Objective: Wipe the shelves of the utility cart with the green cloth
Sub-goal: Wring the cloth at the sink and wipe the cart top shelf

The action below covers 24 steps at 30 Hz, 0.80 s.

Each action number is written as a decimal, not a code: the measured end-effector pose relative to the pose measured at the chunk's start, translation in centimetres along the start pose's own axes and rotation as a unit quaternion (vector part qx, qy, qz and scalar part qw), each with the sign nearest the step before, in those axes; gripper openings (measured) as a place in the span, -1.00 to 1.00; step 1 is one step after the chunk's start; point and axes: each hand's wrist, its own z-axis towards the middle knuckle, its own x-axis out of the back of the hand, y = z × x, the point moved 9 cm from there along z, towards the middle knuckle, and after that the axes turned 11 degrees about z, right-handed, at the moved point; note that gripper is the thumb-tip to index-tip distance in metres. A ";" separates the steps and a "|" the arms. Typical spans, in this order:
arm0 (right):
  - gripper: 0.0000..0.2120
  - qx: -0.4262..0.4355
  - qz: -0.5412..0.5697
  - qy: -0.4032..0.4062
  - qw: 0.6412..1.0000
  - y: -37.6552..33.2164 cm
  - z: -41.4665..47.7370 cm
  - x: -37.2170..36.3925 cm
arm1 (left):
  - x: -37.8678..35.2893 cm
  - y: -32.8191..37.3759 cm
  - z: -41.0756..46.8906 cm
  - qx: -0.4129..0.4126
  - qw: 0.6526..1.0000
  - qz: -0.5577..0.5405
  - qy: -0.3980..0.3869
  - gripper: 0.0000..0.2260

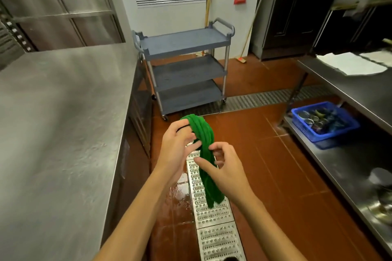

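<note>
The green cloth (203,146) hangs bunched and twisted in front of me, above the floor drain. My left hand (178,144) grips its upper end. My right hand (224,167) pinches the cloth lower down with fingertips, the other fingers spread. The grey three-shelf utility cart (184,42) stands ahead against the white wall, beyond my hands, with nothing on its shelves. Its handles stick up at both ends.
A long steel counter (63,112) runs along my left. On the right a steel table (350,91) has a lower shelf with a blue basket (324,122) of cans. Metal drain grates (212,218) cross the wet red tile floor. Brooms (252,27) lean behind the cart.
</note>
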 end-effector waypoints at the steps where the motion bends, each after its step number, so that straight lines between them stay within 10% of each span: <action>1: -0.60 0.010 -0.007 0.017 1.000 0.0 1.3 0.4 | -0.4 0.0 0.9 -0.004 1.000 0.007 -0.002 -0.70; 11: -0.94 0.034 0.141 0.002 0.989 -1.0 16.3 4.9 | -4.4 2.6 11.9 -0.127 0.964 0.235 -0.010 -0.37; 18: -0.87 0.010 0.218 -0.034 0.975 -2.1 25.0 8.8 | -6.0 0.4 18.8 -0.015 0.951 0.301 0.068 -0.71; 24: -0.86 -0.007 0.211 -0.033 0.977 -0.4 29.1 11.0 | -8.7 -2.2 23.1 0.003 0.943 0.333 -0.011 -0.42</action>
